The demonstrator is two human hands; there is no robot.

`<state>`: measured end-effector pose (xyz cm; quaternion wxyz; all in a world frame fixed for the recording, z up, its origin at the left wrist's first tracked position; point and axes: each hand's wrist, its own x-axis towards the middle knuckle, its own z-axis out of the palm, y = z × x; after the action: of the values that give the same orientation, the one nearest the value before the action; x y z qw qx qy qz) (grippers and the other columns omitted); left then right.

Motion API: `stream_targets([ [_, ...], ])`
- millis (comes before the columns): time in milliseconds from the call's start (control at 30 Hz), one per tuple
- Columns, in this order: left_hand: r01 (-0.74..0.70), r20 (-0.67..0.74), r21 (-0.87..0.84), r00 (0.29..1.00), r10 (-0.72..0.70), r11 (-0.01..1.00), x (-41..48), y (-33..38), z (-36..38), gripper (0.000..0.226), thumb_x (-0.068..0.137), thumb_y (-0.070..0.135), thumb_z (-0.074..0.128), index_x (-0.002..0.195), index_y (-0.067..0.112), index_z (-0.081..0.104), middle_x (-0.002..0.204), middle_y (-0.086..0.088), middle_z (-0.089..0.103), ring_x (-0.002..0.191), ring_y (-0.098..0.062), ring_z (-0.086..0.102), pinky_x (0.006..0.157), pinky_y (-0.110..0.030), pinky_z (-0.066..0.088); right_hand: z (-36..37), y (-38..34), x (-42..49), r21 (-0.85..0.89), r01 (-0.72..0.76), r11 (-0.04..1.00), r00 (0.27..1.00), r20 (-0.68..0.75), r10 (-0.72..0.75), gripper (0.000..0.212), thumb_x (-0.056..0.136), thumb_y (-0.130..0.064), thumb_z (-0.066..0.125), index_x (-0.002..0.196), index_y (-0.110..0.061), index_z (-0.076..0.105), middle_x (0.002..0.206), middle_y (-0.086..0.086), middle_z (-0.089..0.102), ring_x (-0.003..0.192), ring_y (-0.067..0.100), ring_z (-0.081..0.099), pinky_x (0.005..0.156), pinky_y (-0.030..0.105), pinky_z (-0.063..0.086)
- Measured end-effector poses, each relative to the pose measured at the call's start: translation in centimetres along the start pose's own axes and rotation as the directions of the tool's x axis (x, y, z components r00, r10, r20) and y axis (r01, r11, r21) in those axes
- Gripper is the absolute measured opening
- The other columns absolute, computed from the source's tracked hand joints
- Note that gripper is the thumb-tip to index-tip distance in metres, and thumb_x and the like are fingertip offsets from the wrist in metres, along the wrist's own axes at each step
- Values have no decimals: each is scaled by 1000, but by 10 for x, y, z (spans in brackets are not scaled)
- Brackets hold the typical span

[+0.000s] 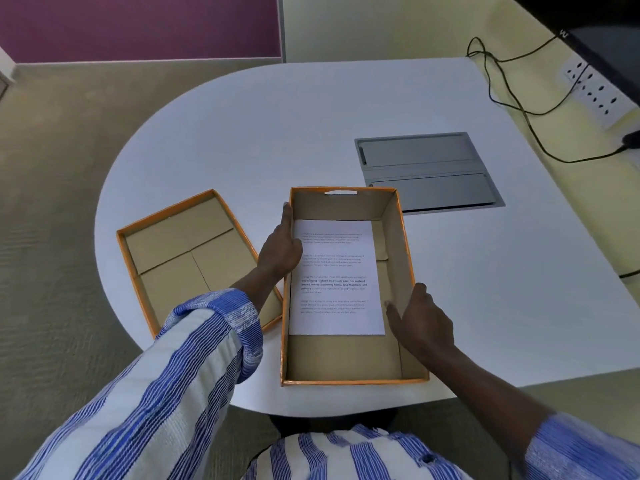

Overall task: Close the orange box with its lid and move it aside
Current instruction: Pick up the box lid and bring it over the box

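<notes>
The orange box (405,233) stands open on the white table (311,126), near its front edge. A printed white sheet (337,275) lies flat on the box floor. The orange-rimmed lid (187,258) lies upside down to the left of the box, brown inside facing up. My left hand (280,251) rests over the box's left wall, fingers reaching onto the sheet's left edge. My right hand (422,320) is inside the box at the sheet's lower right corner, fingers spread. Neither hand grips anything.
A grey metal cable hatch (429,171) is set into the table behind the box on the right. Black cables (512,98) run to a white socket strip (599,95) at the far right. The table's curved edge drops to carpet on the left.
</notes>
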<state>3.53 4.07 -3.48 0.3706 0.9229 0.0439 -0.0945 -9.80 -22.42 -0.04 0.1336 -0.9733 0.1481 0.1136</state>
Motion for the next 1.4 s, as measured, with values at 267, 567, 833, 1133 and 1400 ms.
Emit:
stream_targets([
  [267, 58, -14, -190, 998, -61, 980, -11, -18, -15, 77, 102, 49, 43, 162, 17, 5, 163, -16, 31, 147, -29, 36, 115, -46, 37, 2, -24, 7, -111, 28, 993, 993, -107, -40, 96, 88, -67, 48, 156, -11, 10, 158, 18, 30, 140, 38, 38, 106, 51, 40],
  [567, 221, -271, 134, 946, -179, 966, -55, -109, -49, 60, 95, 37, 56, 144, 5, 44, 141, -21, 48, 127, -40, 48, 99, -50, 44, 9, -131, 7, -31, 465, 885, 882, -64, -466, 87, 95, -62, 41, 158, -10, 11, 166, 16, 10, 153, 34, 10, 122, 50, 14],
  [833, 640, -411, 153, 734, -540, 753, -111, -179, -81, 66, 86, 16, 63, 144, 1, 37, 139, -28, 43, 126, -45, 44, 103, -53, 39, 46, -216, -17, -67, 706, 705, 708, 60, -704, 85, 96, -62, 33, 159, -12, 5, 167, 13, -5, 154, 30, -8, 125, 47, 2],
  [1133, 742, -198, -278, 577, -792, 610, -128, -214, -95, 18, 85, 6, 58, 103, 1, 57, 107, -22, 64, 93, -37, 62, 70, -38, 46, 69, -249, -33, -26, 754, 656, 648, 194, -737, 79, 95, -55, 44, 155, -10, 20, 165, 17, 15, 153, 33, 10, 123, 44, 8],
  [1400, 433, -264, -663, 628, -732, 610, -109, -167, -151, 67, 80, 67, 47, 60, 5, 59, 63, -12, 62, 63, -31, 61, 64, -38, 49, 46, -291, -39, 368, 573, 732, 710, 222, -668, 63, 93, -54, 54, 140, -14, 50, 134, 7, 60, 119, 22, 58, 93, 36, 49],
])
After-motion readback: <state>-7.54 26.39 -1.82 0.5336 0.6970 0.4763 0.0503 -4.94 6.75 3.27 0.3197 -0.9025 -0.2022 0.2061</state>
